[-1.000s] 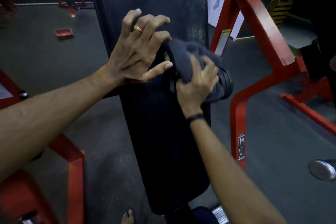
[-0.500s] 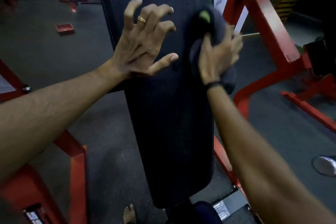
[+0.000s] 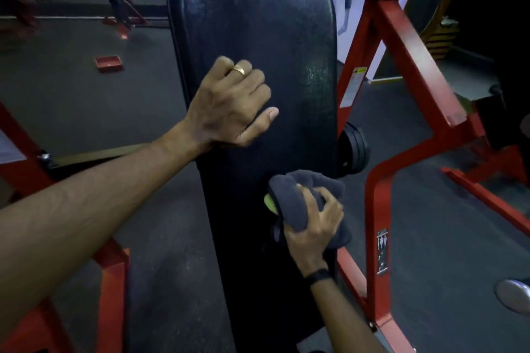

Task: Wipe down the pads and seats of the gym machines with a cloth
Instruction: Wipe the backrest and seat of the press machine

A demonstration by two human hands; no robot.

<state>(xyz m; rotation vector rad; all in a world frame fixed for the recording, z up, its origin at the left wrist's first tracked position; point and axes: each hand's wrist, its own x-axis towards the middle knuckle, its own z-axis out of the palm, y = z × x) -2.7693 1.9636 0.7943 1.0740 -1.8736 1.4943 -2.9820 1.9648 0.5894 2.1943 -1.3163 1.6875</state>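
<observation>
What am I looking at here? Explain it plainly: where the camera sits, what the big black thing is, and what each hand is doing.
The camera is worn on a person's head, looking forward and down, so both arms reach in from the bottom of the picture. The big black thing is a long upholstered pad of a gym machine, mounted on a red steel frame standing on a dark floor. The left hand, wearing a ring, rests on the pad with fingers curled and holds nothing. The right hand has its grip around a bunched dark grey cloth, held against the pad's lower right edge. A small yellow-green patch shows beside the cloth; I cannot tell what it is.
</observation>
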